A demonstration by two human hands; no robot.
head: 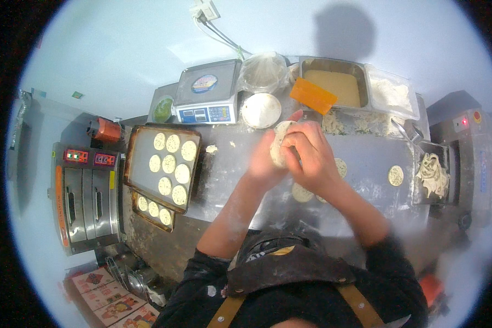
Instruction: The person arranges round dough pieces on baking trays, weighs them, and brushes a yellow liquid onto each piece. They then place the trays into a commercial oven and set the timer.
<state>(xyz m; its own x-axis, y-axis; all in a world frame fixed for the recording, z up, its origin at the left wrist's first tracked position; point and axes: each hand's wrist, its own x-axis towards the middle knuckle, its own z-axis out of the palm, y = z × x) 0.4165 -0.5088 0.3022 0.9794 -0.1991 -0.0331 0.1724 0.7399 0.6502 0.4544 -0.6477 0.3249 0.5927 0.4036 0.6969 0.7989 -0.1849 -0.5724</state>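
Observation:
A flattened round of pale dough (277,144) is held up between my hands above the floured steel worktop (229,176). Its near side rests against my left hand (262,158), which is blurred. The curled fingers of my right hand (311,153) grip its right edge. Below and behind my right hand and forearm lie several herb-flecked dough discs, among them a disc (302,192) and a partly covered disc (341,167). Another speckled disc (395,175) lies apart to the right.
Speckled discs sit on a baking tray (141,164) at left, overlapping a lower tray (170,226). Along the back stand a digital scale (207,92), a white round lid or plate (261,110), an orange scraper (313,96), a metal pan (367,88) and a flour tub (391,94). Dough strips (432,176) lie right.

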